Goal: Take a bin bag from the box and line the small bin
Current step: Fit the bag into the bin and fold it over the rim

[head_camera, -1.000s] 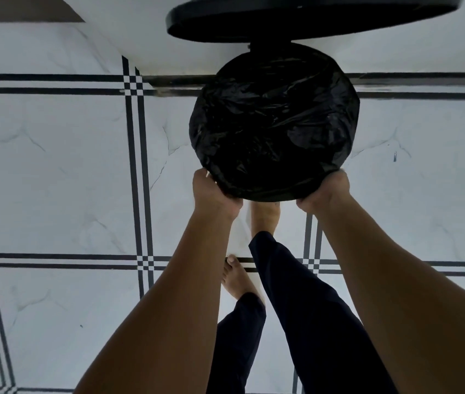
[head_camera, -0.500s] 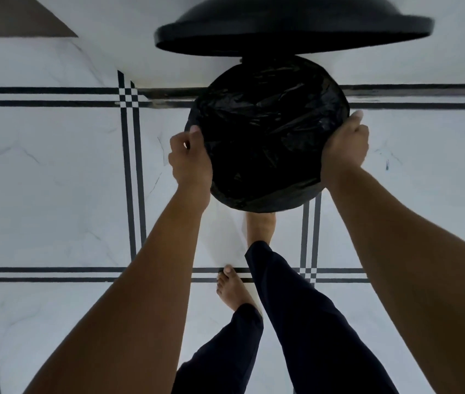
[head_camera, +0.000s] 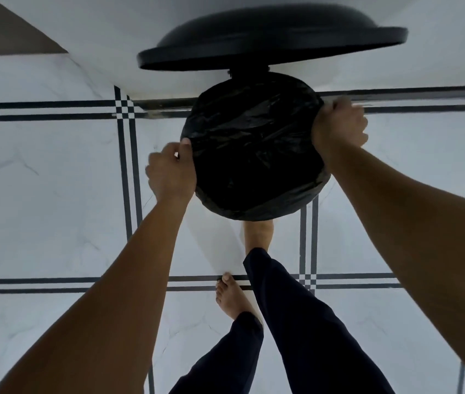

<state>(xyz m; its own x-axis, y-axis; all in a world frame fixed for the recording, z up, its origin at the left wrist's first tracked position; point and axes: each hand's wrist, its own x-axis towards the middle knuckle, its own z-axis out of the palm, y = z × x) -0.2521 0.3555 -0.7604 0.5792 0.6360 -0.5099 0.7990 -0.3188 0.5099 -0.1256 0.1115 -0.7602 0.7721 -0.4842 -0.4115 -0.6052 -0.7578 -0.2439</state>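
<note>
A small round bin stands on the tiled floor, its mouth and rim wrapped in a crinkled black bin bag (head_camera: 254, 146). The bin's black lid (head_camera: 271, 41) stands raised behind it. My left hand (head_camera: 171, 172) pinches the bag's edge at the bin's left rim. My right hand (head_camera: 339, 126) grips the bag at the far right rim. One bare foot (head_camera: 258, 233) presses at the bin's base, half hidden under it. The box of bags is out of view.
White marble floor tiles (head_camera: 55, 194) with dark double lines spread all around. A white wall (head_camera: 111, 29) rises just behind the bin. My other foot (head_camera: 232, 297) and dark trouser legs (head_camera: 305, 331) stand below the bin.
Both hands have slid from the bin's near rim round its sides; the right hand has gone further, to the far right rim. The lid shows more fully.
</note>
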